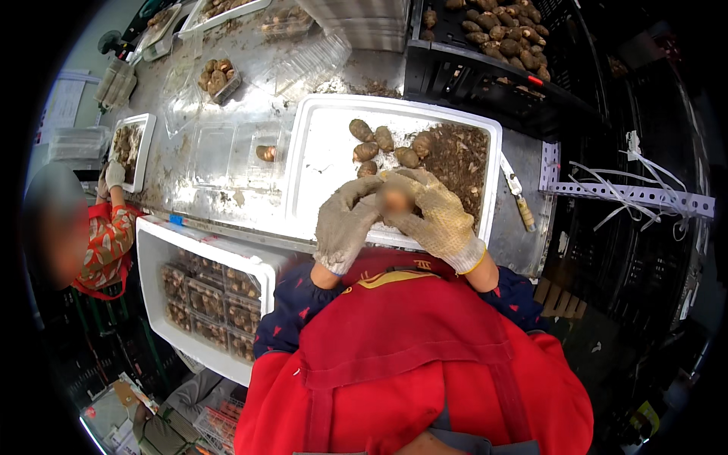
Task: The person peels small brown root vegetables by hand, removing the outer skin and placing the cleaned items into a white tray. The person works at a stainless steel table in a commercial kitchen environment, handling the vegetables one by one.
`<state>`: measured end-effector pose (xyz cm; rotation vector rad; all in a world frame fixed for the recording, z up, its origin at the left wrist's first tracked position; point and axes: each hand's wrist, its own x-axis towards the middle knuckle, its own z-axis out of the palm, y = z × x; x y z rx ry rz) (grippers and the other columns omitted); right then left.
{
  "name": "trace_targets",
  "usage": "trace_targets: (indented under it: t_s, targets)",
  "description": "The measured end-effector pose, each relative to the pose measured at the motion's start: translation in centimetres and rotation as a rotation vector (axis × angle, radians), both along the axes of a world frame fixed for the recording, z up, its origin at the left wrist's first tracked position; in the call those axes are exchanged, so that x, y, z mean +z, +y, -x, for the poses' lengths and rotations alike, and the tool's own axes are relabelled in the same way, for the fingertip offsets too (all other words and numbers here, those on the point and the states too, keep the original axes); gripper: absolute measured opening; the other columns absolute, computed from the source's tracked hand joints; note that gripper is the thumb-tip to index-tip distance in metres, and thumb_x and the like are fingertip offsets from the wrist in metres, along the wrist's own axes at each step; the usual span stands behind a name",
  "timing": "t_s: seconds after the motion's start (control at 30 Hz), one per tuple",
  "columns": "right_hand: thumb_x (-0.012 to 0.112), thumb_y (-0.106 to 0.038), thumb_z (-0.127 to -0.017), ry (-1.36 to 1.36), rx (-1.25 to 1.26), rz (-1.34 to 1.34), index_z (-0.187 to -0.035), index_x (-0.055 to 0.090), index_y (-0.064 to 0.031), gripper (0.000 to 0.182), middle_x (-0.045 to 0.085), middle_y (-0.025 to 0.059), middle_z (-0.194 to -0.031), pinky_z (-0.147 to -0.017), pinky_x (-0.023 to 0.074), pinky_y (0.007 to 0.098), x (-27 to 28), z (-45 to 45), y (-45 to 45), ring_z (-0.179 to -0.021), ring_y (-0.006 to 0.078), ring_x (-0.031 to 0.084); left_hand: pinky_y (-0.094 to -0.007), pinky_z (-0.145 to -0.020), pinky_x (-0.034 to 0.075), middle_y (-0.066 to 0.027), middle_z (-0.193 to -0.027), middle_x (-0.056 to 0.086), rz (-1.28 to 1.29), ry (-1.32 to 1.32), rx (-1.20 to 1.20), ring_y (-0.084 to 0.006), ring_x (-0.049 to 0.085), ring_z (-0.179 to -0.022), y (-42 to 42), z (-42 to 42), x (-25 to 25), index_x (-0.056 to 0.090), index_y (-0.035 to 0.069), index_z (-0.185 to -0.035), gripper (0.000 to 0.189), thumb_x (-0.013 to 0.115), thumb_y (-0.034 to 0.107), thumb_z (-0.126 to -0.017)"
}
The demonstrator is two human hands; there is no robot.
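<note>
My left hand (348, 223) and my right hand (443, 213), both in knit work gloves, hold one brown taro-like tuber (396, 202) between them; it looks blurred. They are over the near side of a white foam tray (330, 170). Several brown tubers (365, 151) lie in the tray just beyond my hands. Dark peelings and soil (460, 156) cover its right part. To the tray's left, an open clear plastic clamshell box (213, 151) holds a single tuber (265, 153). A knife (517, 193) with a wrapped handle lies right of the tray.
A black crate (483, 74) of tubers stands at the back right. A filled clear punnet (227, 88) is at the back left. Below the table edge, a white foam box (199, 233) holds packed punnets. At far left, a co-worker's gloved hands (112, 175) touch a smaller tray (145, 151).
</note>
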<state>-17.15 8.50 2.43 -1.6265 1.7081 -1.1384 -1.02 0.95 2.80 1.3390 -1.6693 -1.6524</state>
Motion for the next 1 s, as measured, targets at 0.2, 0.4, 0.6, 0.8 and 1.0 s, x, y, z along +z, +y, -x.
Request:
trace_targets:
  t_s: [0.2,0.4,0.6,0.8,1.0]
  targets:
    - [0.074,-0.023,-0.081,0.15,0.052,0.032,-0.123,0.063,-0.0047,0.047,0.06,0.0186,-0.125,-0.094,0.0484,0.0414,-0.7,0.1,0.2,-0.112,0.0368,0.059,-0.0289,-0.074,0.051,-0.0104,-0.095,0.066,0.283,-0.134,-0.192,-0.0181,0.063,-0.083,-0.1,-0.4,0.7,0.064,-0.001,-0.112,0.028,0.06,0.018,-0.093]
    - [0.077,-0.021,-0.078,-0.014,-0.014,-0.082,-0.122,0.062,-0.0034,0.049,0.061,0.0194,-0.121,-0.093,0.049,0.0396,0.5,-0.5,0.8,-0.11,0.0355,0.06,-0.0391,-0.078,0.05,-0.0159,-0.095,0.063,0.552,-0.289,-0.08,-0.0333,0.062,-0.088,-1.9,0.1,-2.7,0.063,0.001,-0.1,0.022,0.052,0.02,-0.095]
    - [0.079,-0.018,-0.076,-0.104,-0.124,-0.056,-0.122,0.062,-0.0059,0.051,0.062,0.0156,-0.119,-0.091,0.0496,0.0369,0.8,0.0,0.9,-0.107,0.0323,0.062,-0.0314,-0.076,0.051,-0.0109,-0.102,0.065,0.051,0.054,0.017,-0.0183,0.063,-0.086,-1.5,-0.2,-0.7,0.063,0.002,-0.111,0.028,0.059,0.025,-0.096]
    - [0.08,-0.019,-0.075,-0.031,-0.14,0.031,-0.123,0.062,-0.0068,0.052,0.062,0.014,-0.119,-0.092,0.0495,0.0372,-0.5,-0.1,0.6,-0.107,0.0307,0.062,-0.0298,-0.073,0.05,-0.0067,-0.093,0.066,0.194,-0.104,-0.139,-0.0169,0.063,-0.082,-0.1,0.6,2.4,0.072,0.009,-0.107,0.027,0.066,0.03,-0.091]
    - [0.076,-0.018,-0.078,0.045,-0.149,0.102,-0.122,0.062,-0.0057,0.048,0.062,0.0144,-0.119,-0.092,0.0493,0.0389,-1.2,0.0,0.8,-0.108,0.0317,0.061,-0.0369,-0.068,0.05,-0.0134,-0.084,0.064,0.441,-0.192,-0.209,-0.0298,0.062,-0.078,0.6,1.1,0.8,0.069,0.006,-0.095,0.019,0.065,0.023,-0.087]
